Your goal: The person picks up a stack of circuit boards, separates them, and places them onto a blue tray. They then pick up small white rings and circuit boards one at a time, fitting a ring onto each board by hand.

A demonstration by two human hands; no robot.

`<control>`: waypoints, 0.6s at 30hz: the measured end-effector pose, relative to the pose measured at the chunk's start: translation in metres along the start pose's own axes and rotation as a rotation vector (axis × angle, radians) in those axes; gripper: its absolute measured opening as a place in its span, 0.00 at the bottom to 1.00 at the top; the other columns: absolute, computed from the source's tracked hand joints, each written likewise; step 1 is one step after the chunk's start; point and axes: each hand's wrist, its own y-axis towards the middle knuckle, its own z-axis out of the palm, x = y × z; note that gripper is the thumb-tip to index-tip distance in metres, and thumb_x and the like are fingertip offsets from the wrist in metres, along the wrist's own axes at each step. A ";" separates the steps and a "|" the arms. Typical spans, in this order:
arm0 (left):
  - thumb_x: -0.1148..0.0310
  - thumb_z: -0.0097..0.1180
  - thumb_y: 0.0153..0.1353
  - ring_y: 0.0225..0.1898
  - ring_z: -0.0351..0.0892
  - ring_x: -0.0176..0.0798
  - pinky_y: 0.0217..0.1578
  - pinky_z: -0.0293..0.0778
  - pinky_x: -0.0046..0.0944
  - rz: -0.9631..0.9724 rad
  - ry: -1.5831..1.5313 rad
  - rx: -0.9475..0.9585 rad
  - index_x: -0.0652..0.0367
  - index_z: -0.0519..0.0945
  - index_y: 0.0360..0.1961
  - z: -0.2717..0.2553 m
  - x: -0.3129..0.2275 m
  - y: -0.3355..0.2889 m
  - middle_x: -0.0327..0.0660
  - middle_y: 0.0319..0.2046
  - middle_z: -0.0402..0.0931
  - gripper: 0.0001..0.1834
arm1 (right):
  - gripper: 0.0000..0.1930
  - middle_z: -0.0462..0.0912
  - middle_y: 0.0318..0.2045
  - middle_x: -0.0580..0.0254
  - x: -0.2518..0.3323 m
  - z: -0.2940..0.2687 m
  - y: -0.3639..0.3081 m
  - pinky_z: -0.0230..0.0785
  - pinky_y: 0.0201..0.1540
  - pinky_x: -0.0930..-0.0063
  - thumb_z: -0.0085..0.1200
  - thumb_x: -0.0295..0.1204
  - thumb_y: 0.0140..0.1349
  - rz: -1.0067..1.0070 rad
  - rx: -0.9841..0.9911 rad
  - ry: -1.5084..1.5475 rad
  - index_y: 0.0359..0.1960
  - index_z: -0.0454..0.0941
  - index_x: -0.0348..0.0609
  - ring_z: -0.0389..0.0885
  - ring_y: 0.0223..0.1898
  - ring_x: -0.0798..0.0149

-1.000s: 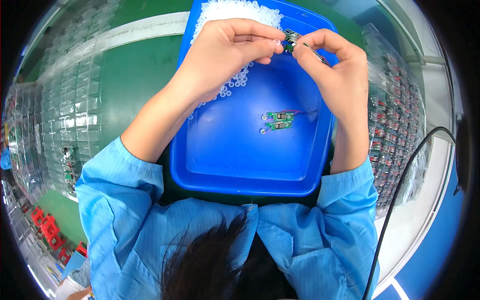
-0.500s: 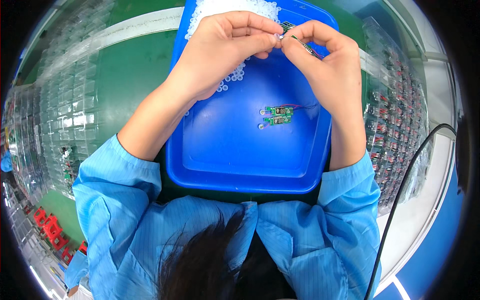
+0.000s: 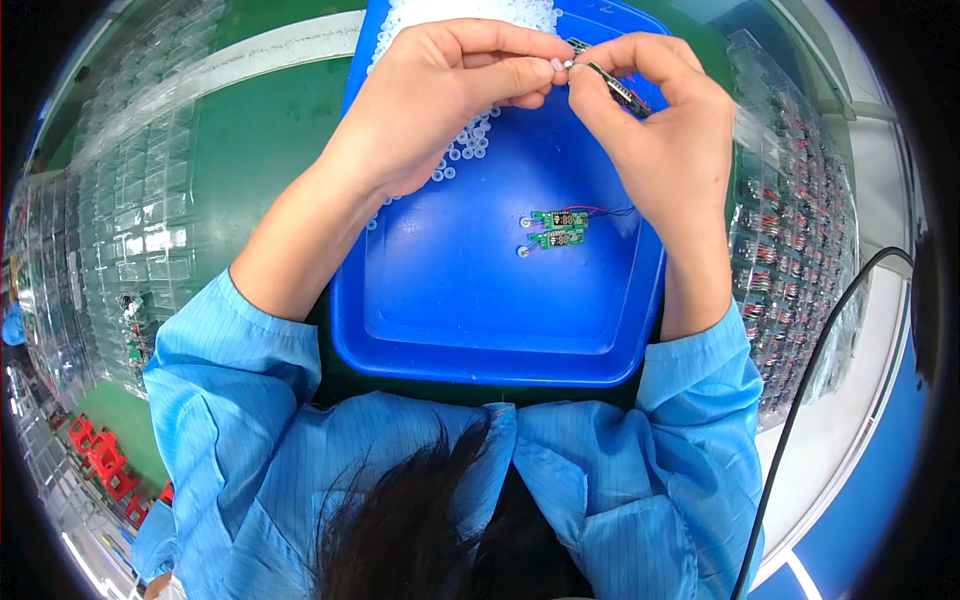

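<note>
Over the far part of a blue plastic tray (image 3: 480, 372), my two hands meet fingertip to fingertip. Between the thumb and fingers of my left hand (image 3: 425, 100) is a small whitish translucent ring (image 3: 557, 64). My right hand (image 3: 665, 125) pinches a small green circuit board (image 3: 622, 92); a tiny silvery part (image 3: 569, 64) at its end points to the ring. Whether the two touch is too small to tell. Two similar boards with thin wires, an upper board (image 3: 562, 220) and a lower board (image 3: 562, 239), lie on the tray floor, each with a small round part at its left.
White translucent rings (image 3: 470, 12) are heaped at the tray's far end, some scattered under my left hand. Clear plastic trays stand on both sides: a left stack (image 3: 135, 200) and a right stack (image 3: 785, 230) filled with wired parts. A black cable (image 3: 800, 390) curves down at the right.
My right hand has shifted slightly right with the circuit board, and its fingertips are a little farther from my left ones. The boards on the tray floor have stayed put.
</note>
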 end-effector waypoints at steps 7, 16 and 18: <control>0.76 0.58 0.55 0.35 0.78 0.30 0.38 0.75 0.27 0.244 0.203 -0.104 0.66 0.80 0.39 0.012 -0.003 -0.007 0.42 0.33 0.80 0.10 | 0.05 0.79 0.28 0.62 0.008 0.002 -0.004 0.68 0.40 0.74 0.60 0.26 0.45 -0.026 -0.067 -0.133 0.25 0.79 0.42 0.76 0.34 0.66; 0.76 0.58 0.55 0.35 0.80 0.31 0.39 0.76 0.27 0.215 0.303 -0.185 0.66 0.81 0.37 0.012 -0.002 -0.009 0.42 0.32 0.81 0.08 | 0.06 0.79 0.30 0.63 0.004 0.003 -0.002 0.69 0.38 0.73 0.62 0.25 0.44 -0.183 -0.084 -0.256 0.26 0.81 0.47 0.76 0.37 0.63; 0.78 0.57 0.56 0.36 0.79 0.31 0.40 0.75 0.27 0.224 0.305 -0.159 0.67 0.80 0.39 0.013 -0.004 -0.010 0.42 0.34 0.80 0.09 | 0.06 0.79 0.30 0.63 0.001 0.003 -0.002 0.69 0.37 0.74 0.62 0.26 0.44 -0.210 -0.105 -0.237 0.26 0.81 0.47 0.76 0.37 0.63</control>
